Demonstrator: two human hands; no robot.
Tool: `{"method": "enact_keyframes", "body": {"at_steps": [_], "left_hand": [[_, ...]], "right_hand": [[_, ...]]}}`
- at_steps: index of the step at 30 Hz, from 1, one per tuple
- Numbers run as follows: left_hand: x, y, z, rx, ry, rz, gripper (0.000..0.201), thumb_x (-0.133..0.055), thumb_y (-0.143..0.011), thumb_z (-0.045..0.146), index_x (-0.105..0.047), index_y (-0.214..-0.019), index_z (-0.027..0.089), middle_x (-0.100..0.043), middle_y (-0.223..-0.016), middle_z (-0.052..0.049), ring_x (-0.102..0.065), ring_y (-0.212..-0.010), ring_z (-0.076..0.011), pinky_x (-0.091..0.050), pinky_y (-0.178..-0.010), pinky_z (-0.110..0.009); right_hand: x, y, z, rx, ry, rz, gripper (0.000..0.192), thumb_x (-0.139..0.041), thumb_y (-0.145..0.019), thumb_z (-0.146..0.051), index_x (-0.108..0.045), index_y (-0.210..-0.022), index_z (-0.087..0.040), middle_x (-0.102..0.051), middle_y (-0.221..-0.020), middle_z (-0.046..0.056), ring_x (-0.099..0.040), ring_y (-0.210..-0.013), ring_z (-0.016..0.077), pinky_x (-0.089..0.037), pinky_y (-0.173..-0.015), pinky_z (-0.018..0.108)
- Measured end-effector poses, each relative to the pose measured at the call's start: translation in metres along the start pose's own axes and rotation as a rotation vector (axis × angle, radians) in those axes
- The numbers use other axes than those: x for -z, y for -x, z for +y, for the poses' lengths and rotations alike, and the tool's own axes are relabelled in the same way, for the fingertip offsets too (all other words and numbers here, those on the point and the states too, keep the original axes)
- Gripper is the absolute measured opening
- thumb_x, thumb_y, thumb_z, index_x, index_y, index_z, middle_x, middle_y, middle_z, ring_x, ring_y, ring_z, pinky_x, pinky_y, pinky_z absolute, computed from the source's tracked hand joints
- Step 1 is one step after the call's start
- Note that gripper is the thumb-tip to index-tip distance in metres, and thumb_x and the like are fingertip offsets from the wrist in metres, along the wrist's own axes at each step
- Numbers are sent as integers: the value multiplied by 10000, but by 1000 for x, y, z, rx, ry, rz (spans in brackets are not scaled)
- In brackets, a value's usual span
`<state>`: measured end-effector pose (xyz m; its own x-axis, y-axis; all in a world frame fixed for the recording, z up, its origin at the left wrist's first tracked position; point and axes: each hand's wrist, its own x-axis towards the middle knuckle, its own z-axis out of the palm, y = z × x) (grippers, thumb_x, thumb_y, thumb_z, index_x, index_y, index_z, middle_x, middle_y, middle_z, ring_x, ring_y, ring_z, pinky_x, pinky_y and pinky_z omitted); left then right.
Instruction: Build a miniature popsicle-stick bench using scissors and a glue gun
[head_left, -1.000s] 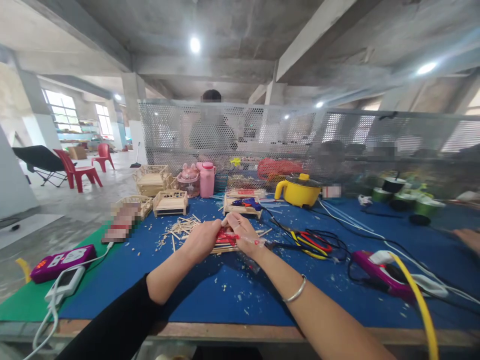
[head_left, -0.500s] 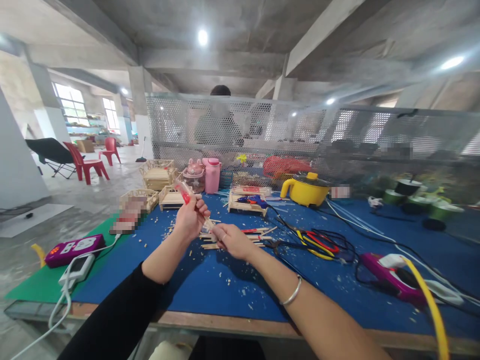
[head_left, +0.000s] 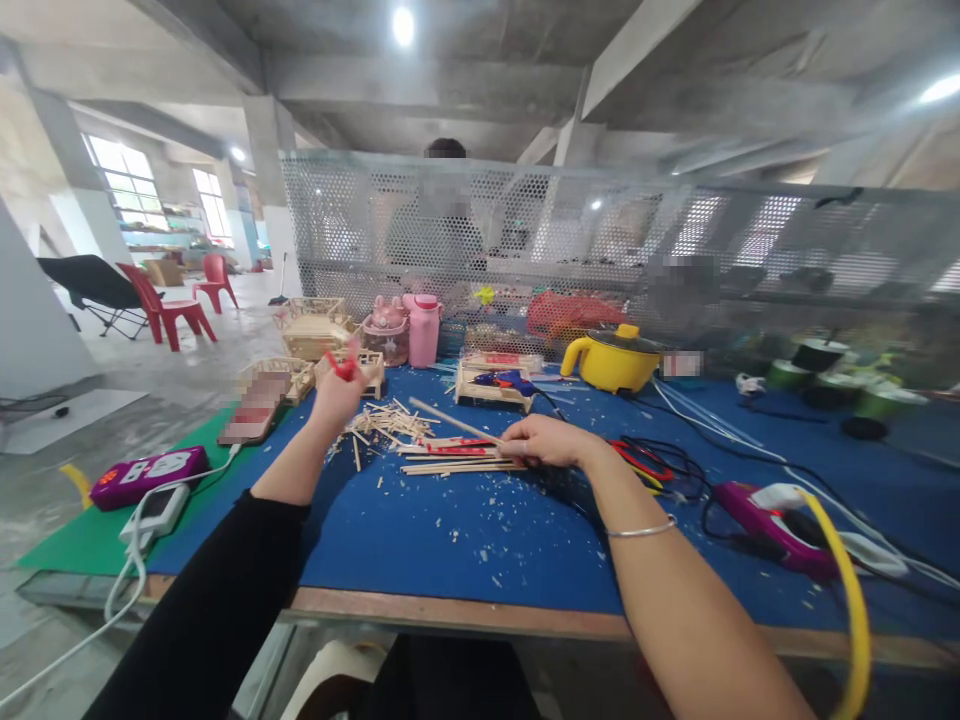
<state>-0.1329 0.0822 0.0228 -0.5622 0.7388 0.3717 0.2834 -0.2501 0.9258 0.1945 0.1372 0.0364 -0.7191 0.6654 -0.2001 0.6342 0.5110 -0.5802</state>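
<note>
My left hand (head_left: 337, 395), blurred by motion, is closed on a crumpled red-and-clear plastic wrapper (head_left: 343, 366) near the small wooden frames at the back left. My right hand (head_left: 541, 440) is closed round the end of a thin wooden stick (head_left: 454, 420), which slants up to the left. Beneath it lie several loose sticks (head_left: 450, 468) and a red-and-white paper sleeve (head_left: 457, 443). A pile of short stick pieces (head_left: 394, 422) is between my hands. Whatever else lies under my right palm is hidden.
A blue glue gun (head_left: 506, 382) rests on a small wooden frame (head_left: 491, 395). Behind stand a pink bottle (head_left: 424, 330) and a yellow pot (head_left: 619, 360). Purple power strips (head_left: 772, 530) and cords lie at the right, a phone (head_left: 259, 405) at the left. A person is behind the mesh screen (head_left: 345, 220).
My hands have come apart. The left has moved left with the wrapper; the right has moved right and down to the sticks and now grips one. The pile of short pieces shows more fully.
</note>
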Motion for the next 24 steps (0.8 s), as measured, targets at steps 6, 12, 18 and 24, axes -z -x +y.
{"method": "enact_keyframes", "body": {"at_steps": [6,12,18,24], "left_hand": [[-28,27,-12,-169,-688,-564,339,-571,-711,474,-704,-666,166,-573,-532,-19,-524,-558,-154,-338,-541,-247],[-40,31,-19,-121,-563,-527,235,-545,-749,330,-732,-813,203,-689,-736,-61,-586,-673,-191,-394,-626,-255],[-43,41,-10,-234,-376,-282,197,-521,-763,231,-709,-811,199,-651,-712,-59,-567,-682,-210,-423,-689,-289],[-51,52,3,-562,-518,-485,267,-537,-713,67,-670,-860,247,-653,-891,-78,-563,-934,-237,-341,-951,-358]], "right_hand": [[5,-1,3,-97,278,24,251,-633,-712,-419,-735,-791,-204,-688,-714,13,-551,-615,129,-398,-578,223],[-14,-25,5,-77,448,376,234,-559,-795,-266,-718,-964,-230,-708,-1006,63,-623,-894,207,-428,-737,261],[-22,-33,7,-12,466,476,167,-565,-818,-235,-718,-885,-224,-716,-946,70,-620,-913,221,-410,-790,308],[-25,-30,-18,321,393,631,208,-474,-891,-217,-672,-953,-191,-699,-976,81,-597,-946,196,-364,-855,328]]}}
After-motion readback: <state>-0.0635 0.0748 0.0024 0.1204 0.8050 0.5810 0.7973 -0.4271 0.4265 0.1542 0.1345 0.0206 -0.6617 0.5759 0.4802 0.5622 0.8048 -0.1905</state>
